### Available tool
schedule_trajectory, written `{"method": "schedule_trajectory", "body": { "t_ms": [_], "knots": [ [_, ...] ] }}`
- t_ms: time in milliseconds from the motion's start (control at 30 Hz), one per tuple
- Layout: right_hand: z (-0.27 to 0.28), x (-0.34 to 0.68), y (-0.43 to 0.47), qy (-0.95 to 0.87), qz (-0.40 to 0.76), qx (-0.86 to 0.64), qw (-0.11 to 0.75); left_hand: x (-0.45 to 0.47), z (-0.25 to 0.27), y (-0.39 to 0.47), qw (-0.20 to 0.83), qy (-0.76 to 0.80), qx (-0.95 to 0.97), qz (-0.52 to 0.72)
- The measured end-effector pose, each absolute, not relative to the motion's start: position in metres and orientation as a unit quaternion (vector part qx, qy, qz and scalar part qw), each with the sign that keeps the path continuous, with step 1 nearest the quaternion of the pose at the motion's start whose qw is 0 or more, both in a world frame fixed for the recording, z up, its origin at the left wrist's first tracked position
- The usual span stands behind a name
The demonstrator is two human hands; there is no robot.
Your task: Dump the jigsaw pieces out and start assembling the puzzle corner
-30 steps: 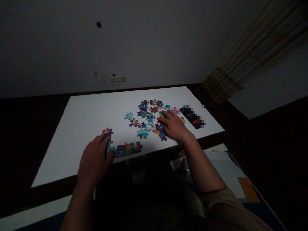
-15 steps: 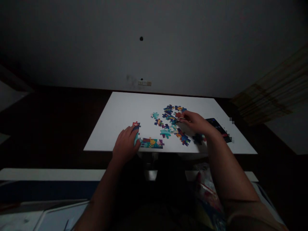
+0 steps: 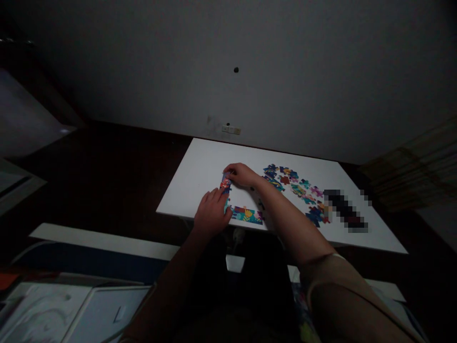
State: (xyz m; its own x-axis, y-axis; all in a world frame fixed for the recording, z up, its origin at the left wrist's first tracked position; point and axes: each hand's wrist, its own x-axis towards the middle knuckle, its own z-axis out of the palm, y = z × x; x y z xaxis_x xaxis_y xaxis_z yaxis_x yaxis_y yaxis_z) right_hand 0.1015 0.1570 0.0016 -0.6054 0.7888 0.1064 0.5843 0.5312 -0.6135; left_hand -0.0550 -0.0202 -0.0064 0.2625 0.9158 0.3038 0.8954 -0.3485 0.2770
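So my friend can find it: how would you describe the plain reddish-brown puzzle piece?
Start at the white table, looking to the loose puzzle pieces on its right half. Toward the far end of that spread lies the reddish-brown piece. It looks one plain colour, while its neighbours are patterned.

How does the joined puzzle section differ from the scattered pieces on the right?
The joined section forms a rough L; the scattered pieces lie in an irregular spread. The left hand covers part of the joined section, while the right forearm partly blocks the scattered pieces. Both are multicoloured and lie on the white table.
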Motion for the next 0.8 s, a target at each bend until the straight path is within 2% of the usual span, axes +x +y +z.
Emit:
{"method": "schedule_trajectory", "body": {
  "t_ms": [300, 533, 600, 700, 800],
  "knots": [
    [-0.004, 0.098, 0.154, -0.880, 0.219, -0.378, 0.187, -0.057, -0.009, -0.020, 0.030, 0.566, 0.793, 0.225],
    [-0.001, 0.097, 0.143, -0.893, 0.134, -0.381, 0.198, -0.056, -0.007, -0.019, 0.028, 0.559, 0.795, 0.234],
    [0.007, 0.105, 0.130, -0.867, 0.125, -0.416, 0.245, -0.055, -0.006, -0.019, 0.027, 0.560, 0.794, 0.236],
    [0.022, 0.132, 0.098, -0.797, 0.115, -0.471, 0.359, -0.054, -0.005, -0.019, 0.025, 0.560, 0.794, 0.237],
    [0.032, 0.173, 0.054, -0.741, 0.105, -0.520, 0.412, -0.053, -0.004, -0.019, 0.024, 0.560, 0.794, 0.235]
  ]
}}
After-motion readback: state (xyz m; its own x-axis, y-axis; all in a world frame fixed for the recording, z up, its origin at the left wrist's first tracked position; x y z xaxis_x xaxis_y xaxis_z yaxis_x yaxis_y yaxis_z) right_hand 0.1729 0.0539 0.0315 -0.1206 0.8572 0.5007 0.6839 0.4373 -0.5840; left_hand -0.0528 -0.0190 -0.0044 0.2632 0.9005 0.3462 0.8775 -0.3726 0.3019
